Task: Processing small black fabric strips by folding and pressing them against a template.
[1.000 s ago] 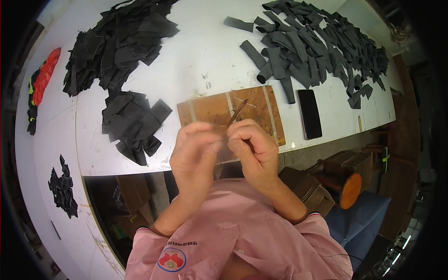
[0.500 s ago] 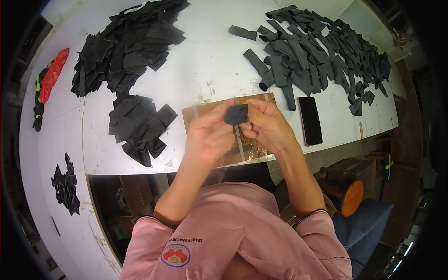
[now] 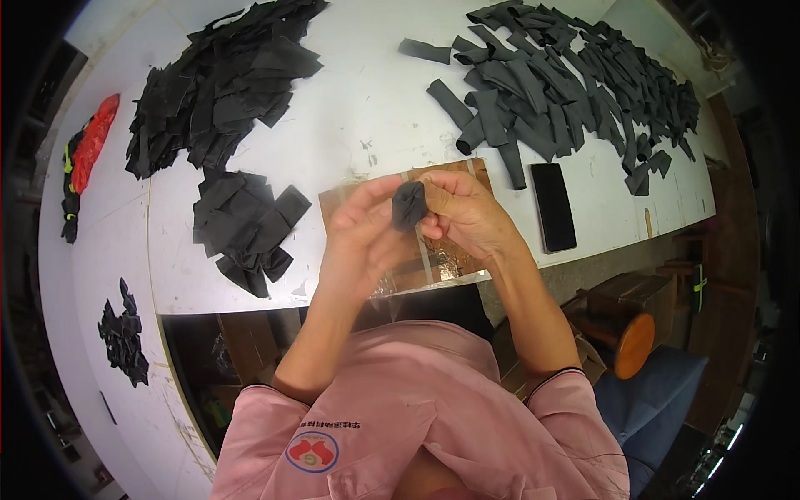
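Observation:
Both of my hands hold one small dark grey fabric piece point(image 3: 408, 205) up above a brown wooden board point(image 3: 479, 171) on the white table point(image 3: 358, 100). My left hand point(image 3: 360, 237) grips the piece's left side with the fingertips. My right hand point(image 3: 462, 212) pinches its right side. The piece looks folded or rolled between the fingers. A pile of flat black fabric pieces point(image 3: 246, 221) lies just left of my left hand.
A large heap of black pieces point(image 3: 217, 79) sits at the far left, and many rolled dark strips point(image 3: 567, 79) at the far right. A black phone point(image 3: 554, 206) lies right of the board. A red and black item point(image 3: 83, 162) and small black scraps point(image 3: 123, 333) lie on the left. A round stool point(image 3: 633, 342) stands below the table.
My hands have lifted from the board toward the camera, and the dark fabric piece now shows between the fingertips, more bunched than half a second ago.

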`<state>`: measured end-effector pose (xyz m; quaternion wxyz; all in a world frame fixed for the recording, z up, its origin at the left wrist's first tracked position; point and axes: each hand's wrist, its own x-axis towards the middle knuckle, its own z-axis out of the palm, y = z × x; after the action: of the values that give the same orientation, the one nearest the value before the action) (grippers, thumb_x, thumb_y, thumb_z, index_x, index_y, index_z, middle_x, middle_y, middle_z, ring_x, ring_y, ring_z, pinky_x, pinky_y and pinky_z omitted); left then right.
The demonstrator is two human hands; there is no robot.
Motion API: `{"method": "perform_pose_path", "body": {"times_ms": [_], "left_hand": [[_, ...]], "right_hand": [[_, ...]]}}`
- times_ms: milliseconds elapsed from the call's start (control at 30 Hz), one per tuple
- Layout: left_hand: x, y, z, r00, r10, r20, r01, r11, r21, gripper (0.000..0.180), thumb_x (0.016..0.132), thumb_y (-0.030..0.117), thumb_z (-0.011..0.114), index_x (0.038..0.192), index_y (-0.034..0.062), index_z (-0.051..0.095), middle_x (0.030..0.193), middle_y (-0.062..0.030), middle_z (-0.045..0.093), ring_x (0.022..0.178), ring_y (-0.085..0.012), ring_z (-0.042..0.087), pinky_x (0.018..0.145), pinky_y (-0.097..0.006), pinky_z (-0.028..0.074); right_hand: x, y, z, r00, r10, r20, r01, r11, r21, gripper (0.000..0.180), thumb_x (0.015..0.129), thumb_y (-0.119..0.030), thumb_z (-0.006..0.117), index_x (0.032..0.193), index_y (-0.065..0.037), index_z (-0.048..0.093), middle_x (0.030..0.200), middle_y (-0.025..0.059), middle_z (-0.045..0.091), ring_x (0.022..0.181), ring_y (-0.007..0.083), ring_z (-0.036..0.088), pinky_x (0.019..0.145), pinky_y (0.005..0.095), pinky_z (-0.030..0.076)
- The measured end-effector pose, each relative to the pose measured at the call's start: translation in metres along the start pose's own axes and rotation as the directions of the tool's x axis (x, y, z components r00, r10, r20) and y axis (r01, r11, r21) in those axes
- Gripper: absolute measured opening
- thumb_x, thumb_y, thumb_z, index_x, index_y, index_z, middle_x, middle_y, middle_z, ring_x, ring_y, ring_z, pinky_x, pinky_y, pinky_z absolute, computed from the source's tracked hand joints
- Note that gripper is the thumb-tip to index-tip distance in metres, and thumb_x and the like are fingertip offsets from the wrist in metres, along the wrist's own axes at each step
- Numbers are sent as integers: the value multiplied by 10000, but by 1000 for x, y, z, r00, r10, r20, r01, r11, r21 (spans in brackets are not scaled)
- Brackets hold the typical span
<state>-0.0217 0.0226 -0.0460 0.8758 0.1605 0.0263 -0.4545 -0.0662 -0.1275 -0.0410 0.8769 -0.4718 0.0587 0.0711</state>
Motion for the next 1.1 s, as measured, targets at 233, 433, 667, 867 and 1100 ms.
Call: {"method": "perform_pose_path", "body": {"times_ms": [233,433,667,867,1100], "left_hand": [[-13,-5,42,882,368,294,-465,581,668,416,799,80,567,1146,-40,371,815,-92,579,428,-26,392,380,-150,317],[-9,-9,-6,960,280,24,-211,661,721,336,821,92,542,1125,6,428,832,-61,570,501,-49,457,397,-166,342],[4,13,20,730,385,564,-507,-249,825,197,803,48,555,989,-15,554,982,-114,560,851,-153,532,775,-258,403],[-10,2,30,799,563,212,-591,670,449,142,803,65,554,916,-16,526,964,-138,562,900,-184,524,827,-301,396],[-1,-6,11,847,467,254,-516,607,605,212,763,38,568,962,-11,511,958,-133,561,866,-182,545,804,-299,413]], "right_hand": [[11,-16,2,977,-134,167,166,967,-193,245,852,-239,518,703,-44,520,611,-21,469,533,44,407,484,174,335],[7,25,-21,998,-17,67,29,981,-193,213,855,-204,507,721,-41,533,615,-18,483,539,49,419,490,181,350],[1,12,-7,947,-303,-111,197,816,-543,218,855,-193,499,759,0,533,673,6,530,578,71,470,514,220,383],[-19,-24,28,732,-557,392,381,-143,-914,194,748,-205,603,714,-23,542,662,77,503,637,194,515,516,293,408],[-15,5,4,796,-540,273,306,-30,-952,177,684,-153,632,653,-19,521,609,88,488,572,238,500,494,336,406]]}}
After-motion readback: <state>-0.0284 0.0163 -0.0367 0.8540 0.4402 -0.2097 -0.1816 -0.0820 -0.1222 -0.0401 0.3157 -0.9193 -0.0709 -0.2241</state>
